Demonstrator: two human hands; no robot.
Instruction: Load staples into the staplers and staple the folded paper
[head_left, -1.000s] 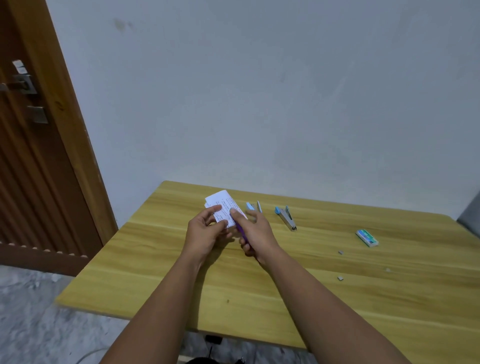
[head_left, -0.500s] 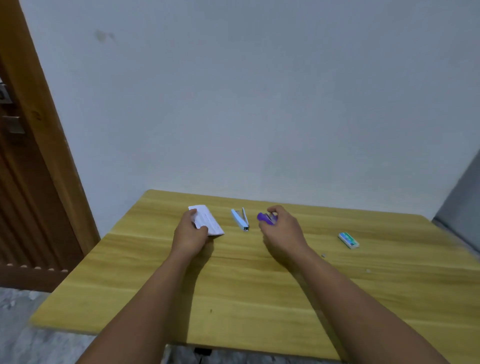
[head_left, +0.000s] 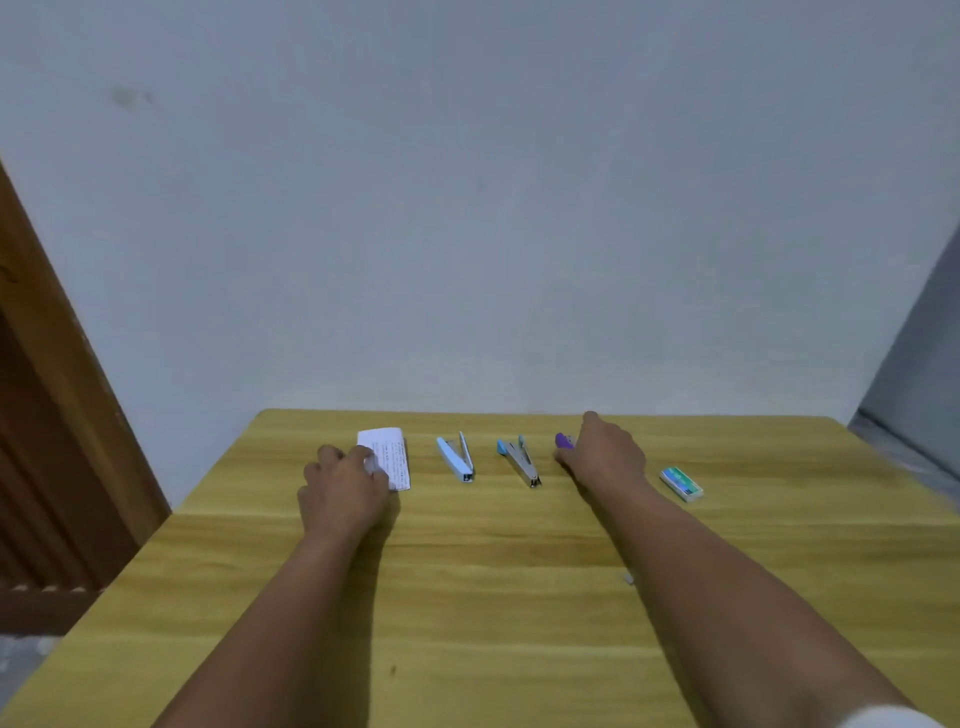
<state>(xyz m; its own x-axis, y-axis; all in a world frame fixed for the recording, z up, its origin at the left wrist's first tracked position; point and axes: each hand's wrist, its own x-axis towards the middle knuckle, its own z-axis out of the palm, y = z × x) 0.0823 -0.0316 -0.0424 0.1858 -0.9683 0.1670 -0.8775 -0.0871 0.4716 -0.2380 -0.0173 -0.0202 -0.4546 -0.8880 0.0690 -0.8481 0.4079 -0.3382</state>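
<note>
Two open staplers, light blue (head_left: 456, 459), teal (head_left: 521, 461), long axes front-to-back, hinges nearest

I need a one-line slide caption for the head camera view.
Left hand rests on folded paper, right hand at purple stapler; two open staplers between them.

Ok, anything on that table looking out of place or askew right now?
Mostly tidy: folded paper, light blue stapler, teal stapler, purple stapler and staple box sit in a row. Two staplers lie hinged open. One small pale scrap lies stray beside the right forearm; too small to identify.
</note>
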